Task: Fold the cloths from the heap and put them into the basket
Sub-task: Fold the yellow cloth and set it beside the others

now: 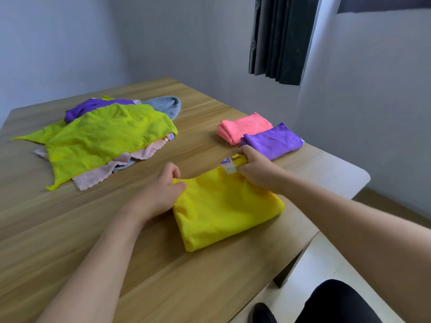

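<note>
A folded yellow cloth [224, 210] lies flat on the wooden table [116, 241] in front of me. My left hand [161, 192] pinches its far left corner. My right hand [256, 169] pinches its far right corner, beside a small white label [228, 165]. The heap [102, 136] lies at the far left: a lime-green cloth on top, with pink, purple and grey-blue cloths under and behind it. No basket is in view.
A folded pink cloth [245, 127] and a folded purple cloth [275, 141] lie side by side near the table's right edge. A dark curtain [279, 38] hangs behind. My dark-clad knee [338, 304] shows below the near right corner.
</note>
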The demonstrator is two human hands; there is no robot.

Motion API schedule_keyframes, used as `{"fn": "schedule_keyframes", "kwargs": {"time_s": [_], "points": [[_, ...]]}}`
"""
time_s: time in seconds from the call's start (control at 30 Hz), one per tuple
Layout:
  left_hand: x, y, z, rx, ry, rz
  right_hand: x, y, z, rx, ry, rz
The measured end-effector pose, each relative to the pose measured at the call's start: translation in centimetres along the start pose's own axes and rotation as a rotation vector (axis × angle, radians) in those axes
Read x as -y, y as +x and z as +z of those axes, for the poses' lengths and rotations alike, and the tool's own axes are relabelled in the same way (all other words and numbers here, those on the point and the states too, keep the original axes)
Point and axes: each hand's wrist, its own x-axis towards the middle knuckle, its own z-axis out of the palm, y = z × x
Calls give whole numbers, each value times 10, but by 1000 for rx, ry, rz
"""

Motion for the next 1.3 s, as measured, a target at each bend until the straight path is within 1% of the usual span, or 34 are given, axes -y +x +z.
{"fn": "schedule_keyframes", "kwargs": {"time_s": [0.07, 0.1, 0.2, 0.27, 0.33, 0.43, 0.53, 0.6, 0.67, 0.73, 0.83, 0.9, 0.97, 1.1, 1.23, 1.3], "points": [[3, 2, -6, 30, -31, -13, 19, 11, -2, 43, 3, 44], [4, 3, -9, 51, -63, -29, 27, 16, -1, 37, 14, 38], [8, 4, -19, 129, -127, -74, 43, 27, 11, -53, -19, -50], [8, 0, -25, 184, -168, -104, 42, 33, 26, -126, -96, -115], [7, -3, -29, 207, -190, -131, 37, 41, 45, -163, -117, -159], [10, 1, -27, 225, -115, -134, 32, 52, 65, -179, -100, -191], [15, 8, -20, 228, 2, -137, 36, 63, 73, -195, -36, -215], [18, 11, -17, 253, 40, -152, 37, 69, 75, -190, -14, -222], [21, 13, -16, 302, 28, -175, 37, 71, 77, -180, -66, -255], [22, 12, -15, 333, 28, -197, 35, 68, 77, -188, -176, -284], [19, 9, -17, 359, 84, -224, 33, 45, 74, -250, -314, -267], [16, 7, -18, 372, 86, -233, 26, 16, 72, -301, -357, -308], [15, 6, -18, 373, 93, -247, 17, -11, 72, -277, -409, -317], [12, 4, -17, 348, 92, -260, 4, -42, 71, -122, -474, -202], [12, 4, -15, 309, 95, -242, 6, -76, 65, -29, -396, -314], [12, 4, -15, 308, 77, -234, 4, -91, 64, 9, -430, -361]]}}
